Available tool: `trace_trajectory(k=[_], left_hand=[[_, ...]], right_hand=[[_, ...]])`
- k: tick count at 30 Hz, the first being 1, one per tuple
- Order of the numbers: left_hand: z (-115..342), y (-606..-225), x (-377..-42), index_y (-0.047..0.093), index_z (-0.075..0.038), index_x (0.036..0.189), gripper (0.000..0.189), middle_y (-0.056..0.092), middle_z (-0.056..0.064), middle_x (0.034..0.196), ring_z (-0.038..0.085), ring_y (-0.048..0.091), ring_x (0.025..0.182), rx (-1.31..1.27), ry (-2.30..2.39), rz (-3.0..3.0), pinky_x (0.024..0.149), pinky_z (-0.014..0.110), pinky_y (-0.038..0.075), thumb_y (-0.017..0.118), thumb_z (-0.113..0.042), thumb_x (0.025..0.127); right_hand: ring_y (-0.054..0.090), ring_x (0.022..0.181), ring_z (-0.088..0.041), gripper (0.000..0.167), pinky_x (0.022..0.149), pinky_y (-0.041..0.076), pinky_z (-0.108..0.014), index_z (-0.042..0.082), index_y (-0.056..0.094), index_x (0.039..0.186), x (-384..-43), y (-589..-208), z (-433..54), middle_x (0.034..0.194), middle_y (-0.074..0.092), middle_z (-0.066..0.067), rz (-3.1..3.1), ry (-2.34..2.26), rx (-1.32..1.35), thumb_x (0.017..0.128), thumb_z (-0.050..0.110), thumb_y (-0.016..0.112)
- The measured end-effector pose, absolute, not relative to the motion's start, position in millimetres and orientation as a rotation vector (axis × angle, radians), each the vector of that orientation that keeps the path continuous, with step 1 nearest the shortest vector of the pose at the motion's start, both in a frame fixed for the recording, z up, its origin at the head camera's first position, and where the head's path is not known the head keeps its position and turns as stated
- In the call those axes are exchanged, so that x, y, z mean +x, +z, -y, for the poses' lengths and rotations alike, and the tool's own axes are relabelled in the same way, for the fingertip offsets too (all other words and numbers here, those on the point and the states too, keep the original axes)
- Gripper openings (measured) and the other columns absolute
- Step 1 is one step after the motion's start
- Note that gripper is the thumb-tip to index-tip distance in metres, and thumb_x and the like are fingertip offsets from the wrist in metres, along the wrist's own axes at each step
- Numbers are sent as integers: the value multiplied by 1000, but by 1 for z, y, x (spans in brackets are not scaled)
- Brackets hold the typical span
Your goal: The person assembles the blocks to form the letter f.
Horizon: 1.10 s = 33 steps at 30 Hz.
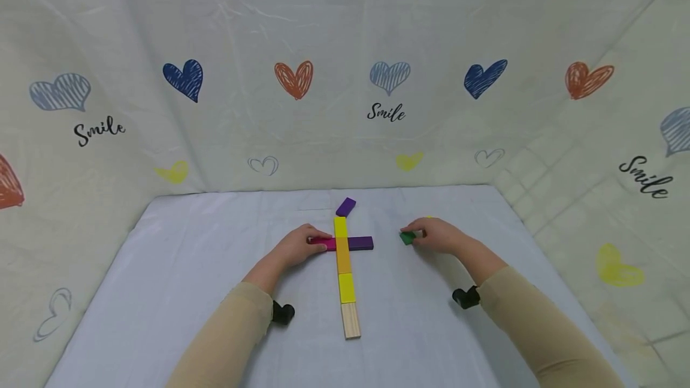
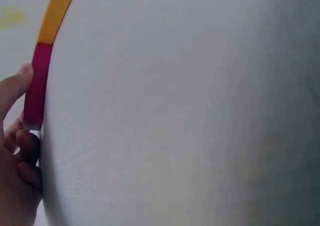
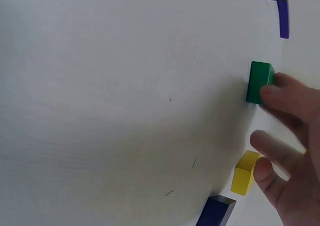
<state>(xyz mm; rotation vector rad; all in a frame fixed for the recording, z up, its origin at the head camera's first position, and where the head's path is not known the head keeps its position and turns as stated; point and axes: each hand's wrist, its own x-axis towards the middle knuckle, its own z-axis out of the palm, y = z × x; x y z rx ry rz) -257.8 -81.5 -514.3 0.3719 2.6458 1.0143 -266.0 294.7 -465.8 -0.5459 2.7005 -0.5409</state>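
My left hand [image 1: 296, 248] pinches a magenta block [image 1: 331, 245] between thumb and fingers. In the left wrist view, that magenta block [image 2: 38, 88] lies end-on against an orange block [image 2: 56, 13]. On the right, my right hand [image 1: 438, 235] holds a small green block [image 1: 407, 238] between thumb and finger, apart from the row. The green block [image 3: 260, 83] shows clearly in the right wrist view. Down the middle runs a line of blocks: yellow [image 1: 341, 227], orange [image 1: 343, 255], yellow [image 1: 347, 288] and plain wood [image 1: 351, 320]. A purple block [image 1: 360, 243] juts right from it.
Another purple block [image 1: 346, 206] lies slanted at the line's far end. A loose yellow block [image 3: 244, 173] and a dark blue block [image 3: 216, 212] lie by my right hand. A white cloth [image 1: 178, 280] covers the table, and a heart-printed sheet [image 1: 334, 130] hangs behind it.
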Motion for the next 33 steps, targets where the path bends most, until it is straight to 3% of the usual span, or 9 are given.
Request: trace_trajectory(k=[8,21,33], left_hand=[[81,-516,-258,71,-33,123,30,60,-2,115,20,54,108,365,1008,-2649,99,41,47,70,-34,93],[83,-514,-257,71,-32,123,29,61,-2,115,21,54,107,396,1015,-2650,99,42,46,70,-33,93],[83,-514,-257,71,-32,122,29,60,-4,112,19,54,105,392,1021,-2640,98,40,46,69,-33,94]], right_hand=[[54,125,-34,37,104,42,-51,14,66,132,-271,-470,-294,131,62,-10,-2722,-490,-587,95,13,65],[59,111,-27,38,94,48,-47,13,63,135,-281,-459,-283,132,61,-10,-2812,-522,-613,97,15,63],[57,115,-28,39,99,47,-47,14,60,138,-314,-462,-250,135,59,-11,-2809,-540,-511,100,14,59]])
